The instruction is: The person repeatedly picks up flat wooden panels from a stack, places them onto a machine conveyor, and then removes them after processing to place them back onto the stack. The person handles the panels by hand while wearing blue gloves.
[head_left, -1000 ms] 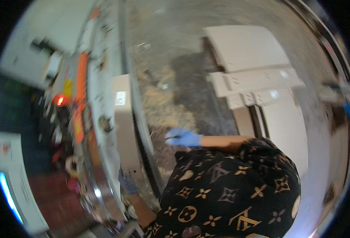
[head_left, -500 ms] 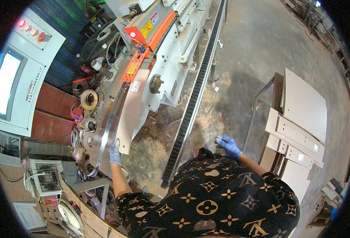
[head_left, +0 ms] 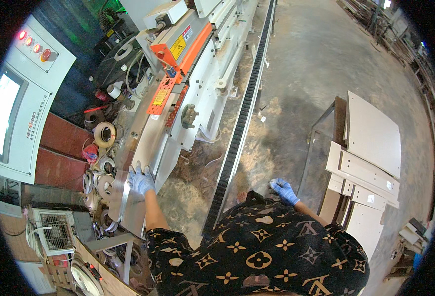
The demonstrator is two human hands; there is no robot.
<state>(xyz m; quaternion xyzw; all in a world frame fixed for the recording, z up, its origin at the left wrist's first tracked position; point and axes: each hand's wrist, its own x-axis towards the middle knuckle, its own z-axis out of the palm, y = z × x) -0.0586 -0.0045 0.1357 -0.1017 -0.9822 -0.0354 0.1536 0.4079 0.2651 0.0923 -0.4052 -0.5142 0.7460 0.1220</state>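
Observation:
My left hand, in a blue glove, lies flat with fingers spread on a long pale board that rests on the bed of a white and orange machine. My right hand, also in a blue glove, hangs free over the dusty floor beside a metal cart, touching nothing. Its fingers are loosely curled, and I cannot tell whether anything small is in them. My patterned black sleeves fill the lower edge.
A black toothed track runs along the floor between me and the machine. Stacked white panels sit on the cart at right. A control cabinet with a screen stands left, with rolls of edge tape and a small fan heater.
The view swung from the panel stack and floor to the machine. My left hand came onto the board and stays there; my right hand stays low at my side.

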